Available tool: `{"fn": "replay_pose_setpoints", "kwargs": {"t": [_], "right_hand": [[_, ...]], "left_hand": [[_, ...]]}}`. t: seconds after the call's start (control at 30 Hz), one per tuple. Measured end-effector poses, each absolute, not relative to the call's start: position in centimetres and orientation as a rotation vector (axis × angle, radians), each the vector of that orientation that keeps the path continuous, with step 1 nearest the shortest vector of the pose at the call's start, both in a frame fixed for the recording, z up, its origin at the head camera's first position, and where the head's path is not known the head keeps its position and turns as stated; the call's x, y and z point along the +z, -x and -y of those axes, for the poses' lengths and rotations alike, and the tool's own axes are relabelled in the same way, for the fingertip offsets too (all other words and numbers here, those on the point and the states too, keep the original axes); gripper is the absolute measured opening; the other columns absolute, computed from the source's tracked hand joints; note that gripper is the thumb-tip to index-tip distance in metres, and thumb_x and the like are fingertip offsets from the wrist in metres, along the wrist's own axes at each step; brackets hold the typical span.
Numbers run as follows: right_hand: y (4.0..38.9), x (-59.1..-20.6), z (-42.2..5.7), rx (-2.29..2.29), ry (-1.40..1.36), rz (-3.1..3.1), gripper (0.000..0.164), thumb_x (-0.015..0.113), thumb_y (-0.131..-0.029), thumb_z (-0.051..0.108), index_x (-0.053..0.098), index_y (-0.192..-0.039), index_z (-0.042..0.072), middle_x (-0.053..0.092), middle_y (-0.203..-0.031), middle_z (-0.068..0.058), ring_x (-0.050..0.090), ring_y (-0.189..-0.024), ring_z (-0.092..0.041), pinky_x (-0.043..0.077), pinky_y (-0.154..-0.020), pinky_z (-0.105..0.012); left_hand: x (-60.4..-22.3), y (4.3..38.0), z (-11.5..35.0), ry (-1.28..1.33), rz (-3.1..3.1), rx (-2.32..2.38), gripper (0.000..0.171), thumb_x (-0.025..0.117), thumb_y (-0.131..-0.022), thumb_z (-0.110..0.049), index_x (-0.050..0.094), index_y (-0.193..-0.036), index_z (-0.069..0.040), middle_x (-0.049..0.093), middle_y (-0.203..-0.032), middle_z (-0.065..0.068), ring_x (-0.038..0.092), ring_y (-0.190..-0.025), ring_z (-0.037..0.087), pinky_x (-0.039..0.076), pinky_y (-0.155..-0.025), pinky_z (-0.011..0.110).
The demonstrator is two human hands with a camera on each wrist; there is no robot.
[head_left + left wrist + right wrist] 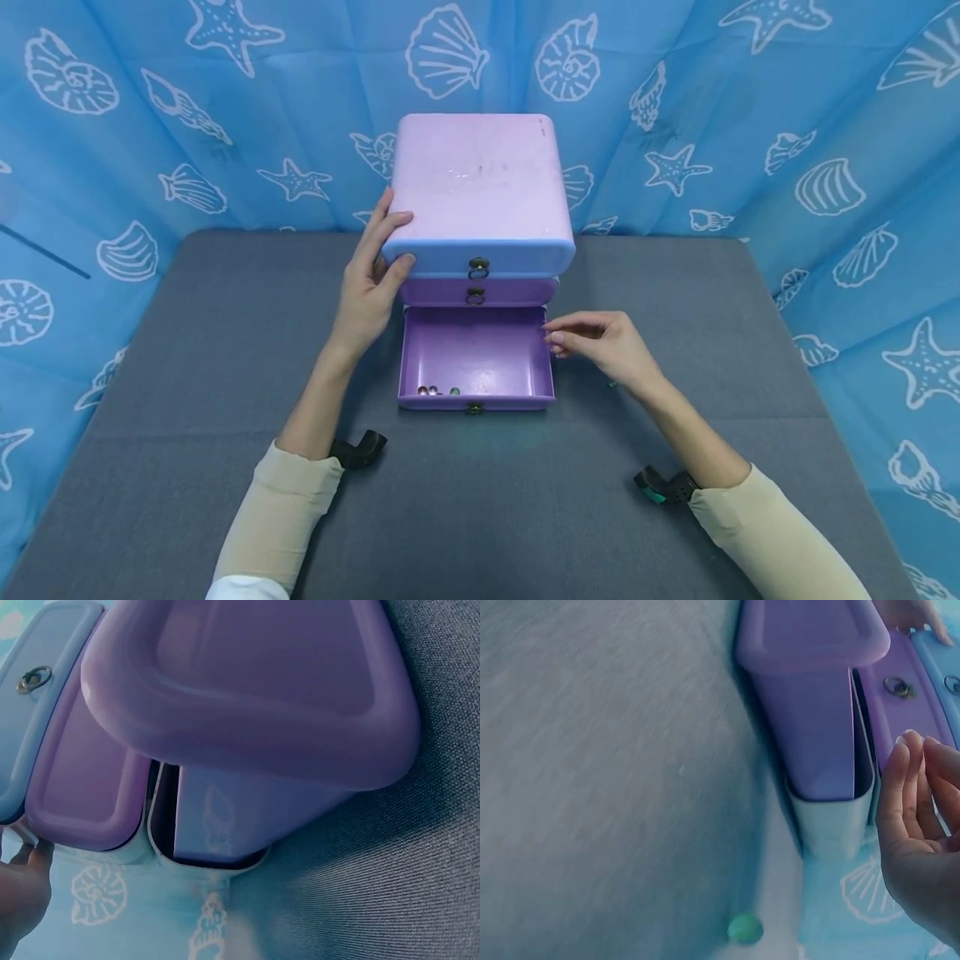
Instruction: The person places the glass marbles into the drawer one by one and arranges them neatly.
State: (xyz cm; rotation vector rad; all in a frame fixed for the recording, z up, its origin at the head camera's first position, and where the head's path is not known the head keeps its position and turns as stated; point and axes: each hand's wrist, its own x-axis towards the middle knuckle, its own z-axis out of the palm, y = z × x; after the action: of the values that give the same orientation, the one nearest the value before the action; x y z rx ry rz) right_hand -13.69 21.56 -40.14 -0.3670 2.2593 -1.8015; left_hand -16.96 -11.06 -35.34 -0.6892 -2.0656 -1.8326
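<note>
A small drawer cabinet point(480, 179) with a pale pink top stands on the table. Its bottom purple drawer point(480, 350) is pulled out, and several small marbles point(454, 391) lie along its front wall. My left hand point(369, 279) rests against the cabinet's upper left side, thumb on the blue top drawer's front corner. At the open drawer's right edge is my right hand point(600, 337), thumb and fingertips drawn close together; I cannot tell whether something small is between them. A green marble point(745, 928) lies on the table to the right, partly behind my right wrist in the head view.
A grey cloth covers the table point(225, 350). Behind and to both sides hangs a blue curtain point(300, 100) with white shells and starfish. The middle purple drawer point(450, 292) and the blue top drawer point(435, 258) are closed, each with a ring pull.
</note>
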Motion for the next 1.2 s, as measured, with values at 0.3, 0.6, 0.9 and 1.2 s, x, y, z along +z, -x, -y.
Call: {"fn": "replay_pose_setpoints", "kwargs": {"t": [0.3, 0.6, 0.9, 1.2], "right_hand": [[12.9, -40.8, -23.6, -1.741, 0.326, -2.350, 0.024, 0.070, -0.094, 0.012, 0.072, -0.111, -0.005, 0.073, -0.100, -0.019, 0.070, -0.087, -0.035, 0.059, -0.077, -0.042], [11.9, -41.8, -26.1, -1.715, 0.264, -2.401, 0.029, 0.068, -0.095, 0.013, 0.068, -0.114, -0.010, 0.071, -0.103, -0.027, 0.072, -0.087, -0.027, 0.060, -0.076, -0.035], [11.2, -42.3, -27.7, -1.682, 0.258, -2.420, 0.030, 0.068, -0.095, 0.012, 0.067, -0.115, -0.011, 0.070, -0.106, -0.027, 0.072, -0.088, -0.026, 0.059, -0.077, -0.034], [10.4, -42.7, -29.0, -1.595, 0.232, -2.473, 0.029, 0.069, -0.095, 0.015, 0.070, -0.115, -0.005, 0.072, -0.105, -0.023, 0.071, -0.085, -0.021, 0.059, -0.072, -0.030]], "left_hand": [[-35.6, 16.9, 11.2, 0.676, 2.047, -1.834, 0.041, 0.052, -0.098, 0.008, 0.046, -0.138, 0.008, 0.019, -0.164, 0.015, 0.024, -0.148, 0.017, 0.040, -0.084, 0.019], [-35.5, 16.8, 11.3, 0.683, 2.073, -1.824, 0.041, 0.053, -0.099, 0.005, 0.046, -0.140, 0.007, 0.018, -0.164, 0.014, 0.019, -0.150, 0.017, 0.035, -0.113, 0.032], [-35.4, 16.9, 11.3, 0.693, 2.076, -1.814, 0.042, 0.053, -0.098, 0.006, 0.046, -0.140, 0.007, 0.018, -0.164, 0.015, 0.020, -0.150, 0.018, 0.042, -0.099, 0.025], [-35.3, 17.2, 11.3, 0.709, 2.062, -1.812, 0.043, 0.054, -0.097, 0.009, 0.047, -0.139, 0.008, 0.021, -0.163, 0.015, 0.024, -0.149, 0.020, 0.043, -0.105, 0.029]]}}
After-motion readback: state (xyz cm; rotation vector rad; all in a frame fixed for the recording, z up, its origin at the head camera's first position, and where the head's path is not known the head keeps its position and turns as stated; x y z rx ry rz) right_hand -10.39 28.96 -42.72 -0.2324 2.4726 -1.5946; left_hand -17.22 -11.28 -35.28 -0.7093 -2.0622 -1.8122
